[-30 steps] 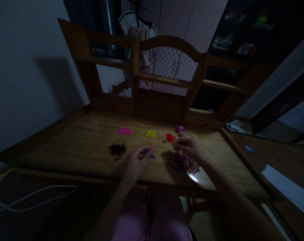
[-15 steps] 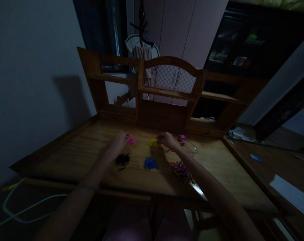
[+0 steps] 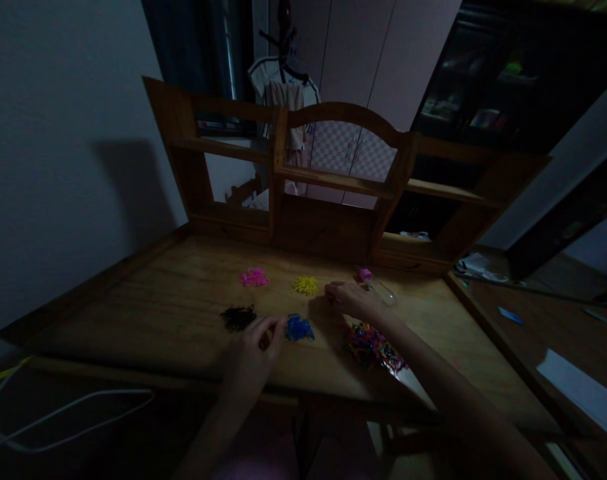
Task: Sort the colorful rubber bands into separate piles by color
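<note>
My left hand is beside the blue pile of small, thin band-like pieces, thumb and forefinger tips pinched together at its left edge. Whatever the pinch holds is too small to make out. My right hand is low over the table, right of the yellow pile, fingers curled down and closed. Its fingertips cover the spot where a few red pieces lay. A black pile lies left of the blue one, and a pink pile behind it. Under my right forearm spreads a mixed-colour heap.
A clear bottle lies behind my right hand, near a pink cap. The wooden shelf unit closes off the table's back. A white cable hangs at the front left. Paper lies on the surface at right.
My left hand has come from the pink pile toward me and right, to the blue pile. My right hand has shifted from the yellow pile rightward and slightly nearer.
</note>
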Motion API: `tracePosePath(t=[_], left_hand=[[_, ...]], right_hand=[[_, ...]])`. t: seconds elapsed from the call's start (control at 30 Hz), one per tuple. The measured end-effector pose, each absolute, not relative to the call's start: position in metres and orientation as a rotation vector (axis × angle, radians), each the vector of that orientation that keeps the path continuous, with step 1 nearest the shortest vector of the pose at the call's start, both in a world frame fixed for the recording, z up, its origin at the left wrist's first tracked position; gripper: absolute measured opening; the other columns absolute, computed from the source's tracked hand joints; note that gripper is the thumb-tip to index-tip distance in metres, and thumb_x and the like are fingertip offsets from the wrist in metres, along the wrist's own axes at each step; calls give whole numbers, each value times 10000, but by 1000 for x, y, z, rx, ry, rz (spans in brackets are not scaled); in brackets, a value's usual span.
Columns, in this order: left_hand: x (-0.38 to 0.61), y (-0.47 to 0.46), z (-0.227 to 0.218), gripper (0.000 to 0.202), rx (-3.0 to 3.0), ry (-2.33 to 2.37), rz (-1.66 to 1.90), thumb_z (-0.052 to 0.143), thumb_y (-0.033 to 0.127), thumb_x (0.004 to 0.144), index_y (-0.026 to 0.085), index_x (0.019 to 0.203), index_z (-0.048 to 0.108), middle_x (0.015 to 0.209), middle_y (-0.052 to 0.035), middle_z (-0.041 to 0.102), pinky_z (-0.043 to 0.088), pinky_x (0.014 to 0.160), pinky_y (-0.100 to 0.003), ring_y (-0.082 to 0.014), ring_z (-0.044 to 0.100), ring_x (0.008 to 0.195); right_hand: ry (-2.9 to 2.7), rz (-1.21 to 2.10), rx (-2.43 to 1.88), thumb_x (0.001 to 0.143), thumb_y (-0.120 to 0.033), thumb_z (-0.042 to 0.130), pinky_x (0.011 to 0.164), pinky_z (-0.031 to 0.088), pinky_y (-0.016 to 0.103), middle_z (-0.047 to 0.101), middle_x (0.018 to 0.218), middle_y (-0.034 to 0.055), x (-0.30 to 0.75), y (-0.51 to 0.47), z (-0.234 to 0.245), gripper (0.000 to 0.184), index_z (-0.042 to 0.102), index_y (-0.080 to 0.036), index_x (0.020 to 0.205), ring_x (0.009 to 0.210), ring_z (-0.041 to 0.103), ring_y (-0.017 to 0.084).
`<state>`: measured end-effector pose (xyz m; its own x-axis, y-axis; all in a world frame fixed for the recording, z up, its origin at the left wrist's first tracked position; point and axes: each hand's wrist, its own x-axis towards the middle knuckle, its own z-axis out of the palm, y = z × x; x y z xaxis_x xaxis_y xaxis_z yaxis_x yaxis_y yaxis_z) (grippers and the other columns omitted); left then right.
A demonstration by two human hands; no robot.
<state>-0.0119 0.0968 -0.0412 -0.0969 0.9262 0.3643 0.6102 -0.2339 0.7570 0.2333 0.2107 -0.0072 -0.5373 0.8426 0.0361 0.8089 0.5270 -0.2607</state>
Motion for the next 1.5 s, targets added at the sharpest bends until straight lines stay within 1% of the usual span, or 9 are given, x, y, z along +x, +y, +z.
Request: tracePosePath(t=[0.27, 0.47, 0.6, 0.73, 0.87, 1.07, 1.23, 1.37, 1.5], left_hand=[[20, 69, -61, 321, 1640, 1545, 1107, 447, 413, 914, 201, 787, 651, 729, -2, 691, 423, 620, -218, -154, 631, 677], [26, 70, -66, 318, 1792, 1626, 1032, 459, 387, 905, 183, 837, 694, 821, -90, 733, 458, 674, -280, -231, 684, 774], [8, 66, -74, 293, 1807, 1700, 1186, 435, 349, 921, 180, 853, 665, 870, -89, 723, 473, 708, -288, -222, 672, 806], [-30, 62, -84, 225, 1915, 2016, 1322, 456, 327, 916, 183, 912, 630, 977, -94, 678, 455, 803, -319, -228, 631, 889], [-54, 69, -81, 223, 2136, 2195, 1137, 450, 323, 926, 181, 923, 621, 924, -85, 643, 416, 854, -377, -251, 585, 896], [-32, 78, -61, 205, 2201, 2325, 1044, 450, 292, 928, 173, 970, 612, 964, -106, 626, 401, 843, -413, -277, 556, 900], [38, 78, -43, 169, 2385, 1784, 1163, 440, 218, 933, 211, 937, 608, 947, -71, 619, 411, 909, -373, -232, 558, 948], [101, 99, -30, 194, 2429, 1308, 951, 437, 170, 930, 211, 1010, 609, 973, -49, 616, 446, 878, -314, -186, 576, 929], [130, 130, -25, 294, 2528, 1177, 798, 416, 70, 892, 178, 1092, 603, 1051, -89, 604, 427, 933, -340, -210, 546, 1034]], right_hand=[[-2463, 619, -1103, 842, -145, 592, 633, 429, 180, 686, 878, 30, 179, 212, -6, 161, 643, -150, 995, 753, 628, 109], [-2392, 749, -955, 788, -109, 626, 620, 438, 181, 688, 806, 10, 92, 193, -17, 122, 653, -144, 902, 725, 634, 108], [-2372, 774, -956, 776, -87, 623, 622, 446, 194, 688, 802, 19, 70, 189, -16, 152, 665, -147, 909, 722, 638, 122], [-2233, 771, -963, 861, -171, 560, 620, 467, 218, 693, 857, 40, 101, 181, 4, 170, 652, -158, 1003, 674, 639, 120], [-2018, 758, -1032, 895, -262, 542, 596, 485, 229, 685, 865, 55, 174, 162, 29, 168, 660, -154, 947, 672, 650, 135], [-1549, 546, -1308, 855, -413, 600, 580, 491, 272, 678, 787, 60, 294, 121, 25, 267, 678, -174, 947, 612, 614, 154], [-1238, 454, -1450, 833, -450, 609, 465, 405, 239, 639, 732, 43, 340, 84, -15, 318, 677, -167, 960, 498, 502, 112], [-1087, 506, -1527, 810, -469, 630, 439, 375, 216, 589, 658, 5, 344, 68, -42, 337, 678, -166, 950, 484, 482, 104], [-1016, 590, -1507, 816, -475, 625, 423, 361, 205, 532, 587, -27, 344, 66, -52, 345, 671, -163, 957, 459, 478, 103]])
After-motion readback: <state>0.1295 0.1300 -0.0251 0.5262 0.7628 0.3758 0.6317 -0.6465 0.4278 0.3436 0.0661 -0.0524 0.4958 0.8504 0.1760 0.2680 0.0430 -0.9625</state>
